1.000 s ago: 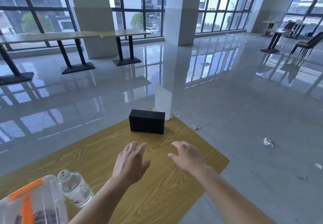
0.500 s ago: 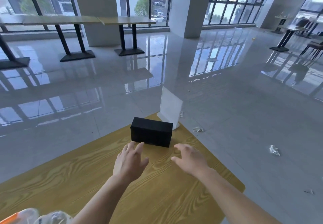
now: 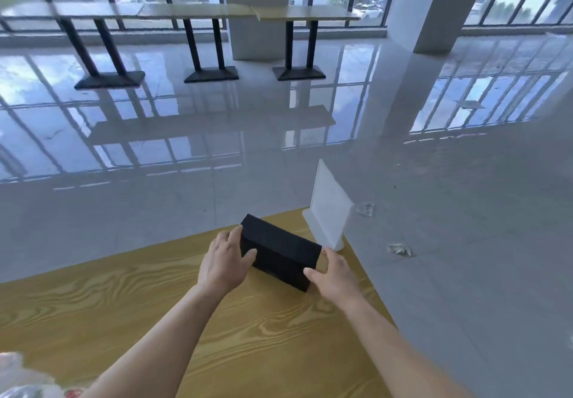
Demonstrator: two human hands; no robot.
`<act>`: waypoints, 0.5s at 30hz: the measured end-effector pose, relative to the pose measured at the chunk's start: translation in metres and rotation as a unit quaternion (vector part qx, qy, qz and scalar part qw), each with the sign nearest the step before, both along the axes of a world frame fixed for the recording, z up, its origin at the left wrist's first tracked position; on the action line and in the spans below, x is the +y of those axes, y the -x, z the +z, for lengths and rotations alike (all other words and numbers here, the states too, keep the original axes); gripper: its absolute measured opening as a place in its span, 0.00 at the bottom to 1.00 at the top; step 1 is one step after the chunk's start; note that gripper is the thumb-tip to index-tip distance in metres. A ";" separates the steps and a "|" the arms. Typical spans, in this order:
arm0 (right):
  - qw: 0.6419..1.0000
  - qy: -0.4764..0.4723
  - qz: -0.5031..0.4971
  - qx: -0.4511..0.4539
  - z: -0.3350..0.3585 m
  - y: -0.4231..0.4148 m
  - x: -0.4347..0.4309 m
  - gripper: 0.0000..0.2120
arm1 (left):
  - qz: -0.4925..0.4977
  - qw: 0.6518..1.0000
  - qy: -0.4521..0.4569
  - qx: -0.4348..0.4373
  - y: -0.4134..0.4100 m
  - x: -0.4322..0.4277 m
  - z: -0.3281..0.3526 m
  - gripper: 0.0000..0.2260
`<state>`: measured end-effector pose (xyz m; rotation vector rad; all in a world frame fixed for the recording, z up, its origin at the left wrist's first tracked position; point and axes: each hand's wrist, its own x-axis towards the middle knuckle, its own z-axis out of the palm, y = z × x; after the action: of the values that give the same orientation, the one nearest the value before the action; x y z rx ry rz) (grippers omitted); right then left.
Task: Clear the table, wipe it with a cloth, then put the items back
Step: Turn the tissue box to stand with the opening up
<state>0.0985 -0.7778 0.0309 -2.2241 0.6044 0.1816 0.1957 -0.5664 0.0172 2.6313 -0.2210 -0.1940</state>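
A black rectangular box (image 3: pixel 280 250) stands near the far corner of the yellow wood-grain table (image 3: pixel 155 304). My left hand (image 3: pixel 224 261) grips its left end, thumb on the near face and fingers over the end. My right hand (image 3: pixel 333 276) grips its right end, thumb at the near lower corner. Just behind the box, at the table's corner, a clear acrylic sign holder (image 3: pixel 329 208) stands upright on its white base.
A blurred clear plastic thing (image 3: pixel 18 379) shows at the bottom left edge. Glossy grey floor surrounds the table, with crumpled scraps (image 3: pixel 399 249) near the right edge. Long tables on black pedestals (image 3: pixel 210 75) and white pillars stand far off by the windows.
Both hands moved forward from hovering over the table and closed on the two ends of the black box. The view swung left, so the bottle and container slid out at bottom left.
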 end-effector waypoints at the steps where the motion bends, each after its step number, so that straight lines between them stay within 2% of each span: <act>1: 1.000 -0.020 0.003 -0.001 -0.004 -0.005 -0.005 0.26 | 0.015 1.000 -0.001 0.002 -0.004 -0.006 -0.001 0.29; 6: 0.995 -0.103 -0.010 -0.005 -0.020 -0.027 -0.025 0.31 | 0.064 0.996 0.011 0.059 -0.025 -0.029 -0.008 0.29; 9: 0.990 -0.142 -0.019 0.001 -0.025 -0.038 -0.031 0.31 | 0.087 0.989 0.066 0.095 -0.037 -0.035 -0.016 0.19; 11: 0.986 -0.161 -0.038 0.019 -0.027 -0.044 -0.029 0.28 | 0.116 0.981 0.107 0.117 -0.045 -0.037 -0.015 0.14; 15: 0.987 -0.153 -0.048 0.019 -0.027 -0.047 -0.021 0.17 | 0.139 0.978 0.123 0.099 -0.044 -0.036 -0.011 0.11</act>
<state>0.1457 -0.7992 0.0040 -1.8950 0.6567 0.2511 0.2393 -0.6027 0.0063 2.3439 0.1794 -0.3096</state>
